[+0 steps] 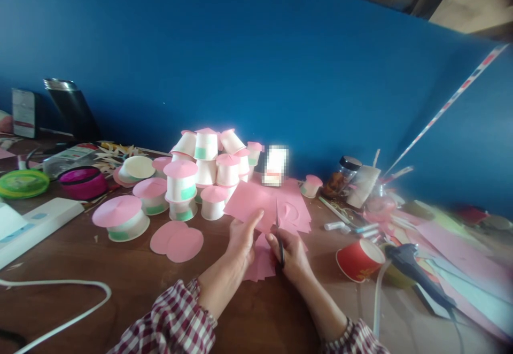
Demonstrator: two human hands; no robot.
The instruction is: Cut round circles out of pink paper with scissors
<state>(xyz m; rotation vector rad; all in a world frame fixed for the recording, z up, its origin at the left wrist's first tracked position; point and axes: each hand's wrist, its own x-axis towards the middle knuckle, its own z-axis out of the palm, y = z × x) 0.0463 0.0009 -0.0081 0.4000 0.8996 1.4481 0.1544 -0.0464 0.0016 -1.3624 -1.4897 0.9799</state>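
Note:
My left hand (243,236) grips a sheet of pink paper (250,204) by its near edge, thumb on top. In my right hand (292,255) is a pair of scissors (279,236), its fingers closed round the dark handles and the blades at the paper's right side. Beneath and behind lie more pink sheets (294,191), with a curled pink cut piece (290,212) by the blades. To the left of my left hand, round pink paper discs (184,244) overlap on the table. Paper cups with pink paper tops (182,180) are stacked beyond them.
A red paper cup (360,259) and a glue gun (419,274) lie on the right, near loose coloured paper (460,241). A jar with a black lid (342,175) stands behind. On the left are a white power strip (44,225), a cable (80,283) and a black flask (72,110).

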